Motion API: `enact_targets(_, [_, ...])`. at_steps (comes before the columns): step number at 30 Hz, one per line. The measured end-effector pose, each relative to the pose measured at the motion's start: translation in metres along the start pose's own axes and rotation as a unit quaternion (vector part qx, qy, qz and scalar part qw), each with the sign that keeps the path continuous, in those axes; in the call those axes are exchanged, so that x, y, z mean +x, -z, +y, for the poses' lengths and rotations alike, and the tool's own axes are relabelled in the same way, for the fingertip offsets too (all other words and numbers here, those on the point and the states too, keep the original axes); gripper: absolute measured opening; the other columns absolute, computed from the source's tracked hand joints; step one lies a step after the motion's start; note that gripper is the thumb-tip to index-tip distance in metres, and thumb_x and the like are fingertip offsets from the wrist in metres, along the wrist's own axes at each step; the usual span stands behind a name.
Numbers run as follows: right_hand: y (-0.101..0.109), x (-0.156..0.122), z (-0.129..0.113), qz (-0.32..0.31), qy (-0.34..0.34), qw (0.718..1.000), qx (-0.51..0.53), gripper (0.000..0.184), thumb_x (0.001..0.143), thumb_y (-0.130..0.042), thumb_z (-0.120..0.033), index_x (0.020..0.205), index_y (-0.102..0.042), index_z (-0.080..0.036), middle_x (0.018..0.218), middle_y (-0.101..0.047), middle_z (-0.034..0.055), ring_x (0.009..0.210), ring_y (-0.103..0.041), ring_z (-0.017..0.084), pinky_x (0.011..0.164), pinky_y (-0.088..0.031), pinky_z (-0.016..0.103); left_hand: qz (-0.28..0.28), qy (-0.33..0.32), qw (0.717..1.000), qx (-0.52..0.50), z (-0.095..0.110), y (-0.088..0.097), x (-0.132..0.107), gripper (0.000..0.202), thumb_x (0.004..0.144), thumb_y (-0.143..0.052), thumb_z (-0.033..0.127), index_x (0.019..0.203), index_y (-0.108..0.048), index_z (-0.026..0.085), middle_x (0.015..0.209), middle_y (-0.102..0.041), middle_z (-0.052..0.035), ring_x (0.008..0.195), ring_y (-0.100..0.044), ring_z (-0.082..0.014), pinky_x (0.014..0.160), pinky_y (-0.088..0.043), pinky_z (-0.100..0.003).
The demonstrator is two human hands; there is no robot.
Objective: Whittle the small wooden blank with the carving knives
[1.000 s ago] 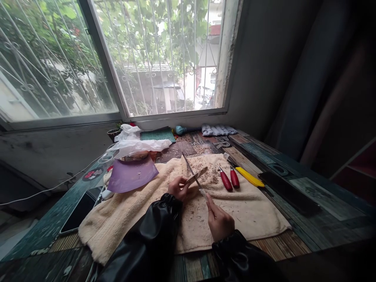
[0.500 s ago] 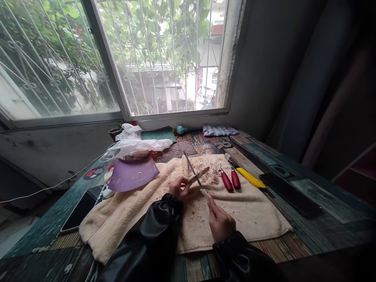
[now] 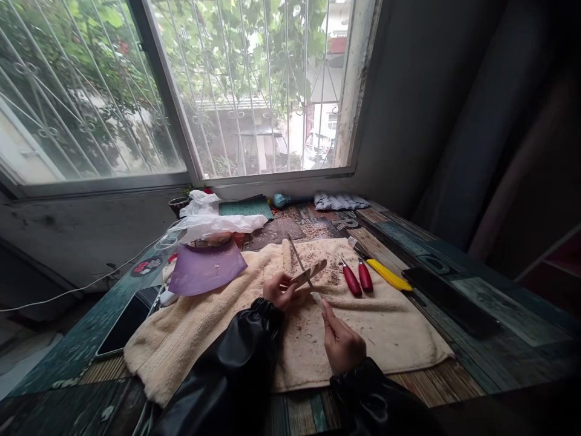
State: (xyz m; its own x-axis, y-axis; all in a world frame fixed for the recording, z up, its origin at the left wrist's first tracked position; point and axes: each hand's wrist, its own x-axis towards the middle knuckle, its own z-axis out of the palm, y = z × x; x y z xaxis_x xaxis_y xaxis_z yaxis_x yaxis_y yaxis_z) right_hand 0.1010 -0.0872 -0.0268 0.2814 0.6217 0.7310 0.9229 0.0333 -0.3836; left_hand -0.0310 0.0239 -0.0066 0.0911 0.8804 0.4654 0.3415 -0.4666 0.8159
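My left hand (image 3: 278, 289) is closed in a pinch on a small, flat wooden piece (image 3: 318, 267), which points up to the right. In my right hand (image 3: 342, 342) is a thin file (image 3: 296, 253), gripped by its pale, wrapped-looking end (image 3: 316, 296). The dark shaft crosses the wooden piece and slants away toward the window; whether it lies above or below the wood is hard to see. Both hands are over a beige towel (image 3: 385, 339) strewn with brown shavings. To their right lie two red-handled carving tools (image 3: 351, 280) and a yellow-handled tool (image 3: 388, 275).
Purple sandpaper (image 3: 204, 269) rests on the towel's left part. A tablet (image 3: 129, 321) lies at the left, a black phone-like slab (image 3: 449, 300) at the right. Behind are a white plastic bag (image 3: 222, 224), a green mat (image 3: 245, 209) and a grey padded bundle (image 3: 340, 201).
The wooden piece has turned slightly, showing more of its flat face. The file has barely shifted against it, and both hands keep their grips. The whole view has moved very slightly.
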Motion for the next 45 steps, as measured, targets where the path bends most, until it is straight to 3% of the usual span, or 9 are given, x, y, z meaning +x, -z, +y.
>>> enact_targets(3, [-0.001, -0.001, 0.001, -0.005, 0.002, 1.000, -0.003, 0.028, 0.084, -0.041, -0.029, 0.101, -0.062, -0.025, 0.066, -0.068, 0.0032, 0.045, -0.054, 0.005, 0.046, -0.031, 0.016, -0.024, 0.027, 0.999, -0.010, 0.002, -0.001, -0.002, 0.017, 0.065, -0.059, 0.033, 0.066, -0.055, 0.016, 0.056, -0.057, -0.0002, 0.047, -0.054, -0.0106, 0.043, -0.048, -0.022])
enact_targets(8, [0.001, 0.001, 0.000, 0.003, -0.003, 1.000, -0.005, 0.027, 0.084, -0.042, -0.028, 0.102, -0.062, -0.023, 0.068, -0.068, 0.0028, 0.045, -0.054, 0.005, 0.046, -0.031, 0.017, 0.008, -0.127, 0.990, 0.066, 0.004, 0.006, 0.002, 0.012, 0.072, -0.052, 0.028, 0.064, -0.055, 0.019, 0.070, -0.059, -0.0044, 0.068, -0.057, -0.0146, 0.065, -0.050, -0.028])
enact_targets(10, [0.002, 0.002, -0.001, 0.005, -0.004, 1.000, 0.002, 0.028, 0.084, -0.042, -0.028, 0.103, -0.061, -0.022, 0.070, -0.069, 0.0033, 0.045, -0.055, 0.006, 0.046, -0.031, 0.017, 0.019, -0.145, 0.984, 0.098, 0.005, 0.007, 0.002, 0.012, 0.074, -0.051, 0.027, 0.066, -0.055, 0.020, 0.073, -0.060, -0.0050, 0.072, -0.057, -0.0159, 0.069, -0.049, -0.030])
enact_targets(17, [0.002, 0.002, -0.003, 0.004, -0.026, 1.000, 0.018, 0.028, 0.083, -0.043, -0.029, 0.100, -0.063, -0.021, 0.080, -0.069, 0.0032, 0.054, -0.061, 0.009, 0.048, -0.035, 0.016, 0.012, 0.007, 0.999, 0.036, 0.003, -0.003, 0.000, 0.013, 0.067, -0.057, 0.031, 0.066, -0.053, 0.018, 0.060, -0.056, -0.0006, 0.051, -0.054, -0.0120, 0.046, -0.048, -0.024])
enact_targets(23, [0.000, 0.001, 0.000, -0.011, 0.003, 1.000, 0.009, 0.029, 0.084, -0.042, -0.028, 0.102, -0.062, -0.020, 0.076, -0.069, 0.0038, 0.048, -0.058, 0.007, 0.047, -0.033, 0.017, 0.023, 0.056, 0.998, -0.025, 0.001, -0.002, -0.001, 0.028, 0.063, -0.059, 0.044, 0.066, -0.053, 0.017, 0.058, -0.055, -0.0003, 0.051, -0.055, -0.0115, 0.045, -0.047, -0.022])
enact_targets(31, [0.001, 0.003, -0.001, 0.001, 0.060, 0.998, 0.006, 0.029, 0.084, -0.041, -0.027, 0.102, -0.062, -0.020, 0.055, -0.064, 0.0014, 0.041, -0.050, 0.004, 0.045, -0.031, 0.018, -0.111, 0.205, 0.957, -0.170, -0.004, 0.001, 0.001, 0.050, 0.067, -0.040, 0.064, 0.066, -0.049, 0.015, 0.052, -0.059, -0.0027, 0.032, -0.048, -0.0116, 0.028, -0.035, -0.021])
enact_targets(36, [0.003, 0.003, -0.001, -0.005, 0.090, 0.996, 0.005, 0.028, 0.084, -0.041, -0.026, 0.101, -0.063, -0.021, 0.047, -0.059, -0.0001, 0.038, -0.047, 0.005, 0.044, -0.030, 0.019, -0.153, 0.228, 0.939, -0.205, -0.005, 0.004, 0.004, 0.054, 0.069, -0.040, 0.063, 0.053, -0.051, 0.012, 0.041, -0.052, -0.0028, 0.028, -0.043, -0.0096, 0.029, -0.032, -0.021])
enact_targets(41, [0.004, 0.003, -0.001, 0.013, 0.041, 0.999, 0.026, 0.028, 0.083, -0.043, -0.025, 0.104, -0.060, -0.020, 0.060, -0.066, 0.0026, 0.042, -0.052, 0.005, 0.046, -0.033, 0.017, -0.094, 0.215, 0.957, -0.168, -0.008, 0.004, 0.003, 0.046, 0.061, -0.059, 0.050, 0.089, -0.060, 0.013, 0.042, -0.049, 0.0040, 0.031, -0.045, -0.0086, 0.031, -0.037, -0.019])
enact_targets(45, [0.004, 0.003, 0.000, -0.010, -0.001, 0.998, 0.060, 0.030, 0.083, -0.042, -0.026, 0.107, -0.058, -0.019, 0.075, -0.069, 0.0043, 0.049, -0.058, 0.008, 0.048, -0.036, 0.016, -0.060, 0.156, 0.979, -0.116, -0.012, 0.004, -0.001, 0.051, 0.053, -0.070, 0.038, 0.098, -0.060, 0.015, 0.057, -0.060, -0.0013, 0.040, -0.053, -0.0106, 0.036, -0.043, -0.020])
